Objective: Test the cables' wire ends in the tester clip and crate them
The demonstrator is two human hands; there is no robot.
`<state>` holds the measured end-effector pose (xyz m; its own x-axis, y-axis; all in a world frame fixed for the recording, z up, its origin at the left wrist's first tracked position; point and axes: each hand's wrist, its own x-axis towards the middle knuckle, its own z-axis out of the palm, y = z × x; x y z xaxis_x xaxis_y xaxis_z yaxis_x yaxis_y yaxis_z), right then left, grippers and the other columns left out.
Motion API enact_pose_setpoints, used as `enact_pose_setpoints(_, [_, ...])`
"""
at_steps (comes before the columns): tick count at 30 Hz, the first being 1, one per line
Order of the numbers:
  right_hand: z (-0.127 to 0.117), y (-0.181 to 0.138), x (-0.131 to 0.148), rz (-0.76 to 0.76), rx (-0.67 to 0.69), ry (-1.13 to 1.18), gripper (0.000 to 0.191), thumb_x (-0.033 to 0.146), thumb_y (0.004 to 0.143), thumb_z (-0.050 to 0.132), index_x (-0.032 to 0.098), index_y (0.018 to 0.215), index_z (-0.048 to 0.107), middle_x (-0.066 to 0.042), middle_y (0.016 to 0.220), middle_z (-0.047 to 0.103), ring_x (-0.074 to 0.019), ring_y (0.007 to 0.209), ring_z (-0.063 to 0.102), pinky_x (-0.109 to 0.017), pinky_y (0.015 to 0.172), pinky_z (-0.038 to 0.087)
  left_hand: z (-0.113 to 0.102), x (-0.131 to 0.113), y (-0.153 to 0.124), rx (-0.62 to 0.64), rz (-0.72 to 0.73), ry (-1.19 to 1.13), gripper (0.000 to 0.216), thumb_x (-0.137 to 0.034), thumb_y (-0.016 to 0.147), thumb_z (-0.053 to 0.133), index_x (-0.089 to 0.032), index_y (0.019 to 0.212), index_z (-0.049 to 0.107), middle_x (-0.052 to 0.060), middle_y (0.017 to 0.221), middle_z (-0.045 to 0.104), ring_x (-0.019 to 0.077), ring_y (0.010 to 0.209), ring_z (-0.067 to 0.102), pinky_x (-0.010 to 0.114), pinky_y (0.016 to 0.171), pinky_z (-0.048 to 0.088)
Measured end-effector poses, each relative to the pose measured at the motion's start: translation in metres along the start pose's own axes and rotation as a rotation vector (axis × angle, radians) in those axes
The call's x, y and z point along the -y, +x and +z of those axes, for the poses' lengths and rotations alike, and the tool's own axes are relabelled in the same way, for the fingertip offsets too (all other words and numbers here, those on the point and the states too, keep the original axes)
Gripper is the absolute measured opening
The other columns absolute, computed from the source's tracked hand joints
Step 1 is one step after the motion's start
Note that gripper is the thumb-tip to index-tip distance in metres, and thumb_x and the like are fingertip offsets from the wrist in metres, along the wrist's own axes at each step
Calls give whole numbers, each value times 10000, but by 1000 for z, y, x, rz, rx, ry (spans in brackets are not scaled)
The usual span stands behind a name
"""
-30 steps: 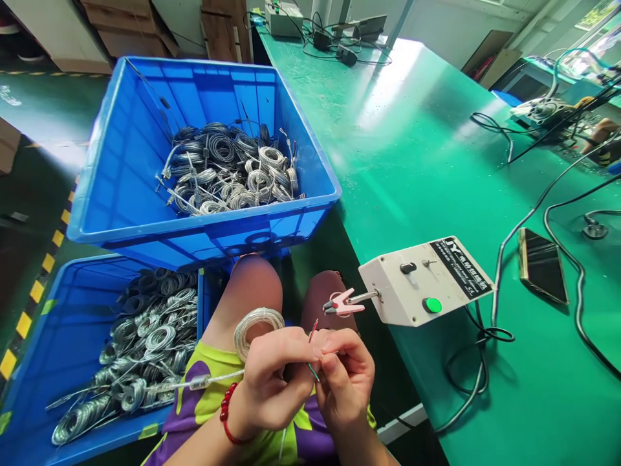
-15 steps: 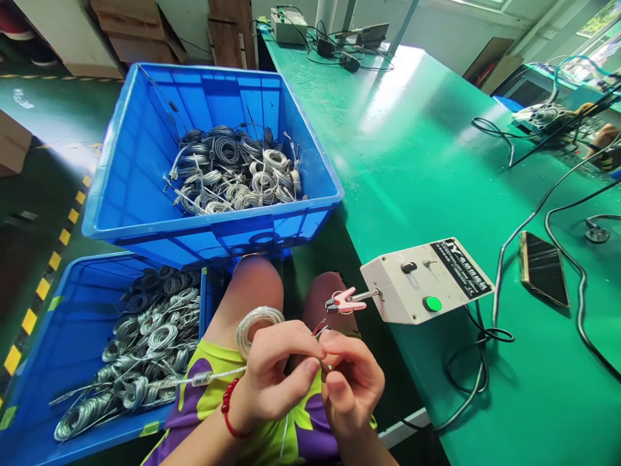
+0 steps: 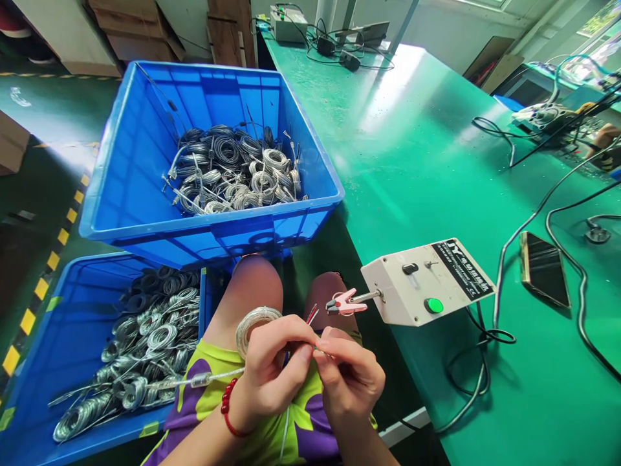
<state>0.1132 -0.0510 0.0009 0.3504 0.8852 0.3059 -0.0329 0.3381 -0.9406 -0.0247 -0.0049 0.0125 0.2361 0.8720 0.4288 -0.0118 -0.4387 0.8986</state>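
My left hand [image 3: 272,375] holds a small coil of silvery cable [image 3: 255,323] over my lap and pinches its thin wire ends. My right hand [image 3: 350,382] meets it fingertip to fingertip and grips the same wires. The red wire tips [image 3: 310,314] stick up just above my fingers, a little left of the pink clip [image 3: 343,301]. That clip juts from a white control box [image 3: 427,288] with a green button, set at the edge of the green bench [image 3: 436,129].
A blue crate [image 3: 145,213] of coiled cables stands to the upper left, stacked over a second blue crate [image 3: 48,349] with more coils. On the bench lie a phone [image 3: 543,268], black cables [image 3: 572,259] and far-off equipment. Yellow-black tape marks the floor at left.
My fingers have worked along the wires, and the red tips have risen closer to the pink clip. The coil stays in my left hand.
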Motion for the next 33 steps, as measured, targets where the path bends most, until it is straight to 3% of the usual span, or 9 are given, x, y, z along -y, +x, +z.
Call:
enact_pose_setpoints(5, [4, 3, 0, 29, -20, 53, 279, 179, 964, 901, 414, 1105, 952, 8, 710, 797, -181, 603, 603, -320, 580, 508, 1, 3, -6, -78, -7, 9, 152, -174, 1074, 672, -253, 1148, 779, 35, 914, 824, 176, 706, 742, 275, 646, 597])
enact_pose_setpoints(9, [6, 0, -4, 164, -133, 97, 53, 301, 971, 916, 336, 986, 953, -25, 762, 818, -172, 617, 622, -293, 568, 498, 3, 4, -8, -105, -21, 10, 151, -139, 1065, 704, -246, 1141, 777, 35, 920, 810, 164, 716, 728, 254, 659, 598])
enact_pose_setpoints(12, [8, 2, -12, 309, -248, 159, 284, 475, 1008, 864, 247, 841, 898, -34, 717, 765, -141, 540, 560, -264, 492, 426, 5, 4, -6, -173, -92, -29, 126, -146, 1078, 714, -234, 1128, 789, 30, 925, 799, 147, 699, 728, 221, 628, 600])
enact_pose_setpoints(14, [9, 8, -18, 372, -277, 211, 394, 583, 1008, 831, 224, 854, 877, -19, 659, 703, -135, 515, 517, -264, 483, 407, 6, 4, -3, -229, -124, -50, 95, -160, 1077, 737, -224, 1110, 799, 25, 914, 799, 135, 671, 728, 200, 598, 595])
enact_pose_setpoints(17, [8, 20, -22, 409, -225, 329, 478, 712, 964, 825, 236, 951, 864, 18, 618, 613, -153, 544, 516, -289, 550, 461, 8, 5, 1, -259, -140, -49, 91, -152, 1059, 769, -221, 1101, 809, 15, 889, 807, 125, 652, 732, 182, 599, 601])
enact_pose_setpoints(19, [6, 27, -22, 408, -199, 392, 545, 773, 950, 812, 240, 837, 821, 6, 629, 619, -160, 574, 524, -316, 610, 501, 10, 5, 3, -267, -154, -46, 128, -127, 1051, 773, -233, 1111, 810, 7, 897, 814, 121, 668, 744, 171, 621, 612])
enact_pose_setpoints(21, [4, 31, -21, 420, -233, 423, 551, 777, 949, 821, 240, 822, 827, 11, 593, 607, -154, 573, 489, -316, 635, 500, 12, 6, 5, -273, -163, -43, 160, -107, 1043, 776, -244, 1119, 809, 3, 913, 818, 118, 681, 747, 164, 633, 616])
enact_pose_setpoints(25, [2, 35, -22, 511, -313, 509, 568, 736, 887, 924, 264, 1202, 901, 101, 486, 426, -121, 531, 300, -259, 588, 417, 16, 8, 7, -250, -129, -14, 185, -83, 1032, 773, -243, 1119, 802, 0, 894, 809, 116, 648, 725, 169, 595, 587])
enact_pose_setpoints(33, [0, 38, -19, 561, -278, 533, 467, 714, 839, 978, 318, 1079, 918, 111, 490, 359, -120, 509, 210, -260, 524, 361, 20, 13, 12, -205, -8, 62, 229, -47, 1013, 766, -240, 1135, 779, 4, 902, 832, 109, 638, 703, 182, 599, 555])
